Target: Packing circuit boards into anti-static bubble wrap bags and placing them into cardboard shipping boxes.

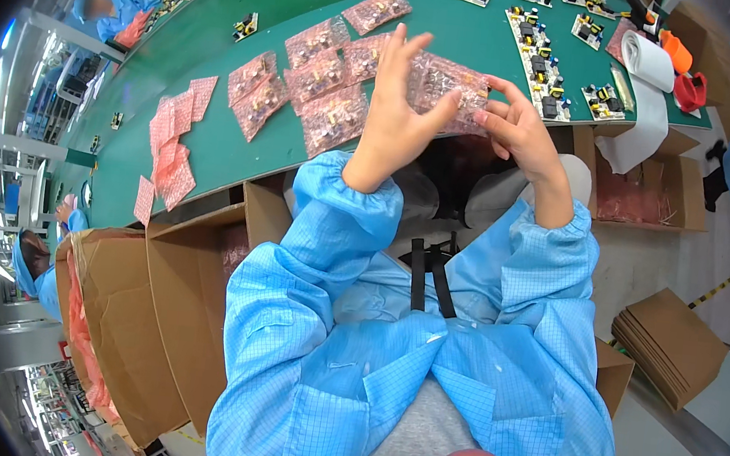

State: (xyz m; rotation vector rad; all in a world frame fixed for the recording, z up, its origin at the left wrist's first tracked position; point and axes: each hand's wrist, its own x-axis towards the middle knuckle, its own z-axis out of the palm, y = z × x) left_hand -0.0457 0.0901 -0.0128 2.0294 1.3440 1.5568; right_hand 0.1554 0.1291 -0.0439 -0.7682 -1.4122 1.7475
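At the frame's upper centre, the left hand point(399, 124) spreads its fingers, thumb over a filled, translucent pink bubble-wrap pouch point(434, 76); the right hand point(524, 138) pinches the pouch's right edge. It probably handles light, soft, slippery outside, but fragile within: edges suit gripping.

Brown cardboard stack point(672, 342) near yellow-black floor stripe point(729, 277)

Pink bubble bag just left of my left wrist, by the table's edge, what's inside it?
A circuit board shows through the pink bubble bag. Its underside is hidden, and the bubbly plastic blurs its finer details.
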